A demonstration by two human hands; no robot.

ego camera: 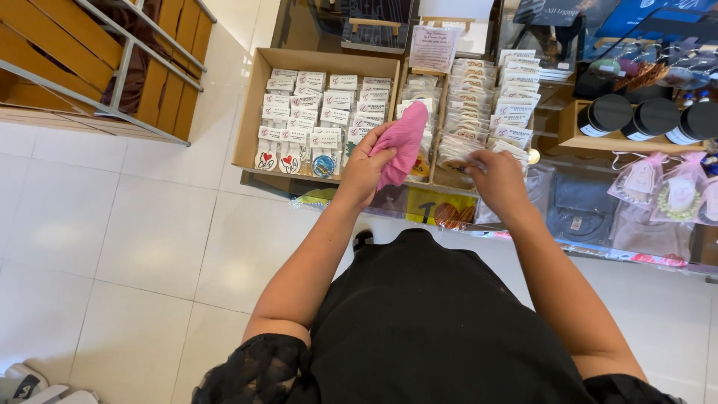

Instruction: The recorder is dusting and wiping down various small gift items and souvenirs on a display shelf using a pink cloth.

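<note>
From the head camera we look down past a black top at a glass tabletop (598, 251) set out with small goods, over a floor of pale tiles (134, 247). Our left hand (366, 168) is raised over the near edge of a cardboard tray (250, 112) and its grip is closed around a pink cloth (404, 138), the fingers bunched about the lower part while the upper end stands up in a rounded fold above the knuckles. The cloth hangs in the air just over the divide between the tray's two halves, clear of the goods beneath it as far as we can tell. Our right hand (497, 176) is lower and to the right, palm down, its fingers curled onto the nearest of the clear packets (467, 112) that stand in rows in the tray's right half; we cannot tell whether it has one pinched or only rests on them. The left half of the tray holds rows of small white cards (314, 105), some at the front with red hearts. Right of the tray three black-lidded jars (654, 116) sit in a wooden box, and pink gift bags (680, 191) lie nearer the tabletop's edge. Up left stands a wooden slatted rack with metal rails (112, 67).
</note>
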